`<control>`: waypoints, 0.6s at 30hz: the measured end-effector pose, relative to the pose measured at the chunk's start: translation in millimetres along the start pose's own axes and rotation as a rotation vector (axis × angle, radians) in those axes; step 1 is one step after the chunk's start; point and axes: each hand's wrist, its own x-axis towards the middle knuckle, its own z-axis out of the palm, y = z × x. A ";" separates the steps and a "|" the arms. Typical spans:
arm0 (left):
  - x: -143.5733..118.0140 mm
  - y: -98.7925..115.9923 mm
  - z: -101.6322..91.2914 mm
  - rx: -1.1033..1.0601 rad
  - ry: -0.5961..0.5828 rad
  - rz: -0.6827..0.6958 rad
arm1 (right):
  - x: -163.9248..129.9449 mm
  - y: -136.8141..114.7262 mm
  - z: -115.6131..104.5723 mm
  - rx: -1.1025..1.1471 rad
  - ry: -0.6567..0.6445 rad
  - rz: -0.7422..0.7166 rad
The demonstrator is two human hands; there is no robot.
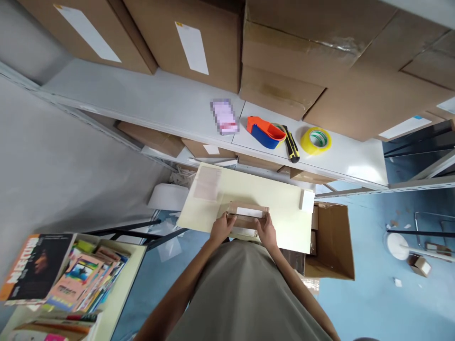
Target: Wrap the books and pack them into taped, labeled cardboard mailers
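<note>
Left hand [221, 228] and right hand [266, 230] clamped on ends of small box [248, 215], near edge of table [284, 199]. Tape dispenser [266, 132], knife [291, 144], tape roll [315, 140] at 12-1 o'clock. Risk: box sits close to edge, could slip off if grip loosens.

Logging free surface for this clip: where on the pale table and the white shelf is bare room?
On the pale yellow table, bare room lies right of the small brown cardboard box held by the left hand and right hand, up to the small white block. The white shelf is bare left of the pink packet; crowded around the orange-blue tape dispenser and yellow tape roll.
</note>
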 end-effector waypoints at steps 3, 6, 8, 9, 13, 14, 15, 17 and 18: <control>8.8 8.0 0.8 0.052 0.003 -0.024 | 5.3 0.6 0.2 -0.010 0.012 0.032; 19.6 4.0 -7.1 0.017 -0.035 0.011 | 11.2 2.6 -12.3 0.027 -0.046 0.070; 25.2 -2.5 -12.5 -0.064 -0.059 0.055 | 11.9 5.9 -20.9 0.101 -0.101 0.051; 27.5 -6.1 -14.3 -0.120 -0.077 0.085 | 11.5 7.5 -24.2 0.131 -0.134 0.040; 33.4 -16.4 -16.2 -0.174 -0.130 0.142 | 7.6 8.4 -35.5 0.133 -0.128 0.035; 34.3 -17.0 -16.5 -0.195 -0.129 0.166 | 6.5 7.2 -39.8 0.134 -0.113 0.025; 35.2 -16.5 -16.9 -0.230 -0.114 0.196 | 5.6 5.8 -45.1 0.143 -0.087 0.004; 36.9 -12.5 -18.5 -0.330 -0.046 0.260 | 4.7 3.7 -58.7 0.170 -0.007 -0.076; 37.9 -9.3 -19.2 -0.382 -0.002 0.293 | 5.1 3.7 -66.0 0.177 0.041 -0.128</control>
